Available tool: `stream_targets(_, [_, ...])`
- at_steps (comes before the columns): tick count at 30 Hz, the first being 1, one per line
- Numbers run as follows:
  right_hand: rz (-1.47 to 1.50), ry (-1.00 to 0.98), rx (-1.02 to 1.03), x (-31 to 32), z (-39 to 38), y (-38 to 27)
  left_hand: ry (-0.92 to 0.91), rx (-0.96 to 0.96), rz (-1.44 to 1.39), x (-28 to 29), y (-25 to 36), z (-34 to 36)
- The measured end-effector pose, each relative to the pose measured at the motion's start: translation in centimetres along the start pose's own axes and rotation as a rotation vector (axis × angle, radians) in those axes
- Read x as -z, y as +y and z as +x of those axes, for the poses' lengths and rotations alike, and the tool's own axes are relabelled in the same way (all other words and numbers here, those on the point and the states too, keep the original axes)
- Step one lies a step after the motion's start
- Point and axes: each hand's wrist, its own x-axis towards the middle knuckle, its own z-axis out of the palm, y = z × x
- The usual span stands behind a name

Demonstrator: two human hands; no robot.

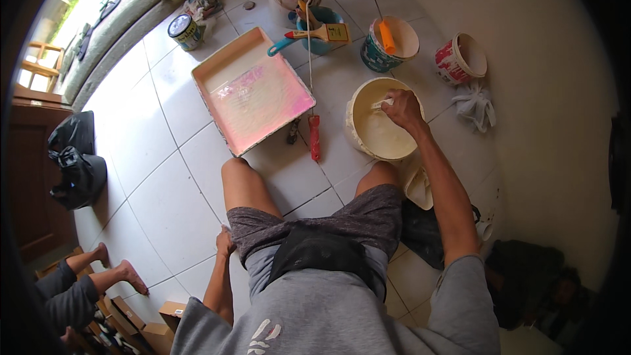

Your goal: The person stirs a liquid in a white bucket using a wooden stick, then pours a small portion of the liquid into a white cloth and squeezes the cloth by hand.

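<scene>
My right hand (403, 108) reaches over the cream-white bucket (351, 133) on the right, fingers closed on a small paint-coated tool (381, 103). Its kind is hard to make out. Pale cream paint (388, 137) lies inside the bucket. Beside my left thigh hangs my left hand (225, 242), next to the grey shorts; its fingers are too small and partly turned away to read. Left of the bucket, a large square paint tray (253, 102) carries cream and pink paint. A paint roller with a red handle (314, 139) lies by the tray's right edge.
Paintbrushes (328, 33) rest across a small blue bucket (315, 45). Around it stand a pink-stained bucket (289, 3), a teal bucket (378, 59) with an orange-handled tool, a red-and-white bucket (450, 66) and a paint can (185, 31). Another person's feet (133, 277) show at left.
</scene>
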Motion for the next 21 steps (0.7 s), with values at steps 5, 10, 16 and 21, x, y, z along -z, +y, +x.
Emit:
stream_targets(5, [-0.095, -0.105, -0.070, 1.0, -1.8, 1.8, -0.007, 0.005, 0.045, 0.0, -0.5, -0.7])
stream_targets(10, [0.011, -0.283, -0.032, 0.1, -4.0, 0.7, -0.052, 0.061, 0.019, 0.4, 0.0, -0.6])
stream_targets(16, [0.041, -0.111, 0.002, -0.3, -1.0, -0.7, -0.053, -0.035, 0.029, 0.2, -1.0, -0.5])
stream_targets(21, [-0.026, -0.153, -0.047, -0.1, -2.2, 0.5, -0.041, 0.054, 0.061, 0.8, 0.2, -0.8])
